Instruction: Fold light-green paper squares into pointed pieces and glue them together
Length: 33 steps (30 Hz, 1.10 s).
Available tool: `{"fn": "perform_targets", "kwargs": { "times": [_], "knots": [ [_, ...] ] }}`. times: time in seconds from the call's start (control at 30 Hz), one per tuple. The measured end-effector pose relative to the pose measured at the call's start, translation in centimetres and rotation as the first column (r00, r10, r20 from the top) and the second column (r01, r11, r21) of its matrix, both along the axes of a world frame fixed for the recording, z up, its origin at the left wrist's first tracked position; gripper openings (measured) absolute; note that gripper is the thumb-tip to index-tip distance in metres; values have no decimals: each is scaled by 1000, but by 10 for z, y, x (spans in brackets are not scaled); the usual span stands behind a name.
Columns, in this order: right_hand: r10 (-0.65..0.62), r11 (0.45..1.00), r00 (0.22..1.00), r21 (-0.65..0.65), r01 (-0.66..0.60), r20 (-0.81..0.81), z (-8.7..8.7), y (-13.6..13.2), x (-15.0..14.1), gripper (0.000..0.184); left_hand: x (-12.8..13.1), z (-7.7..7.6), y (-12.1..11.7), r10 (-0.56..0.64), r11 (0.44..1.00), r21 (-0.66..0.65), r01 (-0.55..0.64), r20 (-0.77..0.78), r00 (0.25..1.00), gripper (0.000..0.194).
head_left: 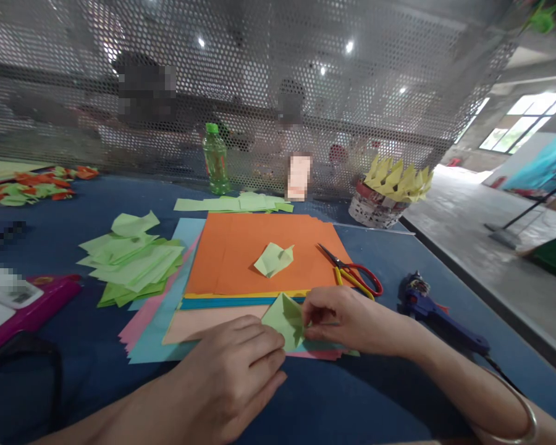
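Observation:
Between my hands is a light green sheet of paper (284, 318) with fold creases, tilted up over the front part of a stack of coloured paper. My left hand (241, 364) closes on its lower left edge, the thumb hidden from view. At the right edge, my right hand (336, 315) pinches the paper between thumb and fingers. A smaller folded green piece (273, 259) lies just beyond, on the orange sheets (231, 247). To the right of that rest scissors (352, 272) with red and yellow handles, their points facing away from me.
Green paper squares (134, 259) are piled at left, near a magenta-and-white object (23, 303). A blue-handled glue gun (445, 321) lies right. Green strips (236, 203), a bottle (215, 161) and a pot with yellow folded paper (380, 201) stand before a perforated screen (259, 62).

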State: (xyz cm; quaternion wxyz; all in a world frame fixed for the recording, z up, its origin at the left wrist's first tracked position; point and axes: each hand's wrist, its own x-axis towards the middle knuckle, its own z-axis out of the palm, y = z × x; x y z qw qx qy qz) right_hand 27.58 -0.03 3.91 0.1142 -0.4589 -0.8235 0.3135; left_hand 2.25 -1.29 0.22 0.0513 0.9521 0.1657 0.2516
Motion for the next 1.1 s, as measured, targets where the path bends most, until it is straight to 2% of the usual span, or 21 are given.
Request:
{"fn": "perform_targets", "kwargs": {
  "times": [0.17, 0.33, 0.5, 0.7, 0.9, 1.03, 1.1],
  "knots": [
    [-60, 998, 998, 29, 60, 6, -6, -1, -3, 4, 3, 0, 0, -12, 1000, -8, 12, -51, 999, 25],
    [-128, 990, 992, 55, 126, 18, -12, -2, -7, 5, 8, 0, 1, 6, 998, -58, -14, -144, 990, 49],
    [-201, 978, 978, 74, 197, 47, -12, 1, -6, 13, 9, 0, 2, 11, 998, -62, -20, -141, 990, 56],
    [-197, 980, 980, 24, 196, 39, -10, 3, -2, 17, 8, -2, 3, 16, 999, -50, -21, -109, 994, 54],
    [-125, 991, 992, -39, 124, -8, -10, 9, 8, 15, 5, 0, 4, 13, 994, -107, -25, -115, 993, 50],
    [-61, 993, 995, -102, 52, -84, -9, 16, 19, 12, -1, 6, 2, 42, 992, -116, -51, -74, 996, 37],
    [-64, 993, 993, -107, 53, -97, -9, 18, 23, 9, -4, 9, 3, 91, 989, -118, -90, -3, 996, 30]
  ]
}}
